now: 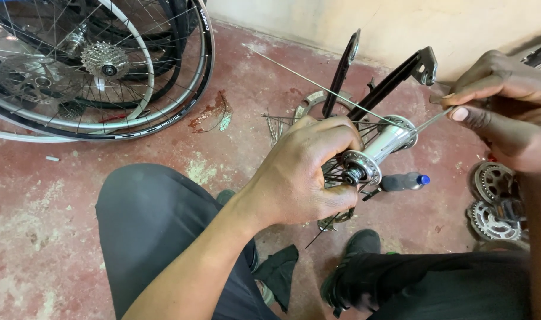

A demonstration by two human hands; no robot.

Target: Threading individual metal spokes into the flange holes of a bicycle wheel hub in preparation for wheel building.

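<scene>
Both hands work mid-air: left hand (300, 172) grips the hub (380, 148), right hand (495, 101) pinches a spoke (427, 122).

The left hand (300, 175) reaches forward on a bare, outstretched forearm, its fingers curled in a closed grip, knuckles up. The right hand (501, 109) sits higher, thumb and forefinger pinched together, wrist bent inward.

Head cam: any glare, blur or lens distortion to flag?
Head view: soft, even light with faint shadows; bright glare on the silver hub held by the left hand; right hand and spoke stay sharp; wide-angle stretch bends the wheel rims near the frame's edge.
</scene>
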